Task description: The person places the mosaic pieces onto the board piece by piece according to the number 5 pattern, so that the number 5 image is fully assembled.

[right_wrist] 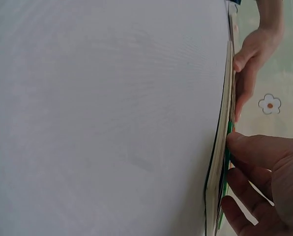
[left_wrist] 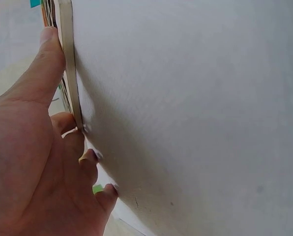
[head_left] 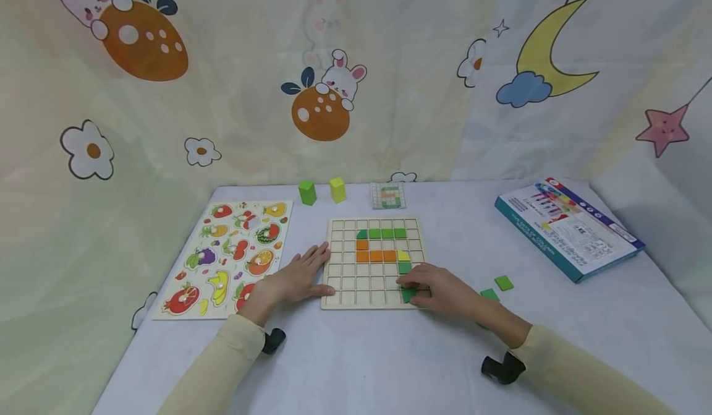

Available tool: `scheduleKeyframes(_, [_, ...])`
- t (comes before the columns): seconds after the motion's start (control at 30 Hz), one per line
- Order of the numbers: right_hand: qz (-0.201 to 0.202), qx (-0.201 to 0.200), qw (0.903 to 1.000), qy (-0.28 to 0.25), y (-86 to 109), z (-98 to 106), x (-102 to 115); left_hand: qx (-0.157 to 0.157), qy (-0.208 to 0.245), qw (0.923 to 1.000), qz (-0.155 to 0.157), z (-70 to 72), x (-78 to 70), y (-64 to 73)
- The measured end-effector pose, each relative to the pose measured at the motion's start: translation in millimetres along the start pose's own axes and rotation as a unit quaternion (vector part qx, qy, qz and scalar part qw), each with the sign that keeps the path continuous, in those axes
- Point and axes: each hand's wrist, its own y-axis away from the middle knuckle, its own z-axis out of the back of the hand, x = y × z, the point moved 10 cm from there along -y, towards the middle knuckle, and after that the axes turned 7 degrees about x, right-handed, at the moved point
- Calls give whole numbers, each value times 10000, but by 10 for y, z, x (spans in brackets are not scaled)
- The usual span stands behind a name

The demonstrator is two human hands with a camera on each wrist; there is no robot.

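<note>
A wooden grid board (head_left: 339, 279) lies on the table, bearing green, orange and yellow tiles. At its lower right, my right hand (head_left: 442, 288) pinches a dark green tile (head_left: 408, 294) between thumb and fingers. The right wrist view shows the thumb (right_wrist: 254, 150) against the tile's edge at board level, with the other fingers partly behind. My left hand (head_left: 300, 276) rests along the board's left edge, fingers extended; its thumb (left_wrist: 45, 64) touches the board's side in the left wrist view. Another green tile (head_left: 404, 267) sits just above the right fingers.
Loose green tiles (head_left: 504, 282) lie to the right, partly behind the right forearm. A fruit puzzle board (head_left: 194, 217) is at left, under the left forearm. Behind stand a green block (head_left: 307, 192), a yellow block (head_left: 337, 190) and a pattern card (head_left: 388, 196). A box (head_left: 573, 229) lies at far right.
</note>
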Motion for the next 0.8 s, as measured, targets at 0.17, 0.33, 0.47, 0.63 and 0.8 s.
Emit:
scheduleKeyframes(0.17, [32, -61, 10000, -38, 13, 7, 20, -10, -15, 10000, -15, 11, -11, 3])
scheduleKeyframes(0.33, [-107, -75, 9999, 48, 57, 47, -8, -10, 36, 10000, -11, -9, -5, -4])
scheduleKeyframes(0.47, [-529, -246, 9983, 88, 189, 204, -137, -19, 43, 10000, -19, -26, 0, -11])
scheduleKeyframes(0.63, [-900, -634, 9939, -5, 492, 520, -407, -36, 7, 10000, 4, -27, 8, -13])
scheduleKeyframes(0.8, [-1115, -877, 9899, 37, 841, 772, -713, -34, -40, 10000, -12, -13, 9, -9])
